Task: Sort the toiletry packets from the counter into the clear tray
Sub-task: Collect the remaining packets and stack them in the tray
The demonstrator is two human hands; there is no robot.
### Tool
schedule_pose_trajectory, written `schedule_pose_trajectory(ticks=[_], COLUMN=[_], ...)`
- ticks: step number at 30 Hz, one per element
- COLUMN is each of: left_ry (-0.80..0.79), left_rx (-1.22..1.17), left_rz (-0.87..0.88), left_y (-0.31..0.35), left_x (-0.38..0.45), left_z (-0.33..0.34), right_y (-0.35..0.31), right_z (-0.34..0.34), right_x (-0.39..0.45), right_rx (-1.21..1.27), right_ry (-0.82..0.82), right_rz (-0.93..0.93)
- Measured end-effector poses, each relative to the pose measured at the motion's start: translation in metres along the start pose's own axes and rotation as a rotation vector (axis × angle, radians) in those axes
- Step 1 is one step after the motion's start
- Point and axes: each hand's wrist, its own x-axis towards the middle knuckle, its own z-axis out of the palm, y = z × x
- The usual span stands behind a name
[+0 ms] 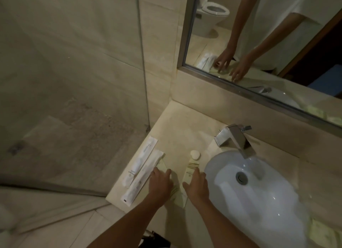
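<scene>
Low in the frame's centre, both hands lie flat on the table: left hand (160,183) on a pale green packet (163,166), right hand (196,185) on a green-striped tube (190,171), fingers spread, gripping nothing. Two long white packets (137,171) lie left; their print seems too blurred to read.

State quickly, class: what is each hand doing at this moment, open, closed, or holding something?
Left hand: open, fingers spread flat on a green-striped packet, not gripping.
Right hand: open, palm down on the striped tube, nothing held.
</scene>
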Motion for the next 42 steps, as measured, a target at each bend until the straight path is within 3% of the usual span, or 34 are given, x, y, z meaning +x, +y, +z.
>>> schedule_pose_trajectory(ticks=[9, 16, 24, 33, 38, 42], left_ry=[-0.022, -0.165, -0.182, -0.202, -0.302, -0.367], left_rx=[-0.096, -0.440, -0.127, -0.159, -0.232, -0.315], left_rz=[-0.021, -0.102, 0.020, 0.148, 0.308, 0.324], left_y=[-0.003, 0.004, 0.017, 0.085, 0.153, 0.201], left_x=[-0.001, 0.004, 0.006, 0.004, -0.013, -0.026], left_z=[0.016, 0.003, -0.005, 0.000, 0.009, 0.027], right_y=[0.011, 0.026, 0.060, 0.141, 0.207, 0.262], right_z=[-0.001, -0.010, -0.049, -0.109, -0.141, -0.161], right_x=[-0.003, 0.004, 0.002, -0.008, -0.027, -0.039], right_rx=[0.097, 0.163, 0.151, 0.208, 0.219, 0.205], right_ry=[0.000, -0.101, -0.073, -0.015, 0.077, 0.096], right_rz=[0.198, 0.186, -0.031, -0.031, 0.055, 0.107])
